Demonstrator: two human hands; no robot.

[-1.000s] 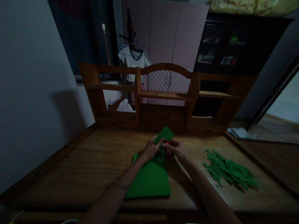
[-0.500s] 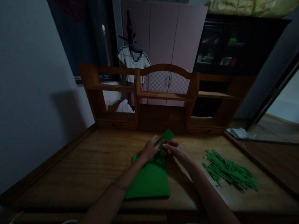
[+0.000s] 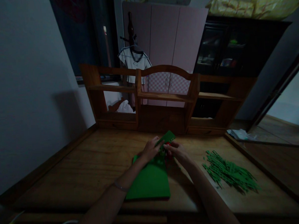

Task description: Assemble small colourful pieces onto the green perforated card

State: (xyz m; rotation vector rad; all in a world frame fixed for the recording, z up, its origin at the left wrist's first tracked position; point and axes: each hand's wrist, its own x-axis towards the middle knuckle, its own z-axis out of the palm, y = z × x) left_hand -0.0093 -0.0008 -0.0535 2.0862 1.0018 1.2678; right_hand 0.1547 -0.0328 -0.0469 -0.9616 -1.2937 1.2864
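The card (image 3: 168,136), narrow and green, is gripped by the left hand (image 3: 149,149), its far end left sticking out past the fingers. By the right hand (image 3: 178,151) a small red thing (image 3: 168,144) is pinched right against the card; its full shape is hidden by the fingers and the dim light, so whether it is a tool cannot be told. From the way the two are brought together, close work at the card's edge seems to be in hand; for any small shift there, a steady left grip and a fine adjustment of the right fingertips would be called for. Just below, the green sheet (image 3: 151,183) is laid flat, its upper part partly covered by the left hand and wrist, its lower edge set near the front of the surface (image 3: 92,160), where little room is left. Farther to the right, clear of the right forearm, a loose heap of green strips (image 3: 232,172) is spread, with some ends pointed toward the arm; a low sweep that way could scatter them. The wider open room is found left of the sheet, bounded by a raised rim (image 3: 54,159) along the wall. Beyond the hands, reach is limited by the wooden shelf (image 3: 163,96) standing across the back.
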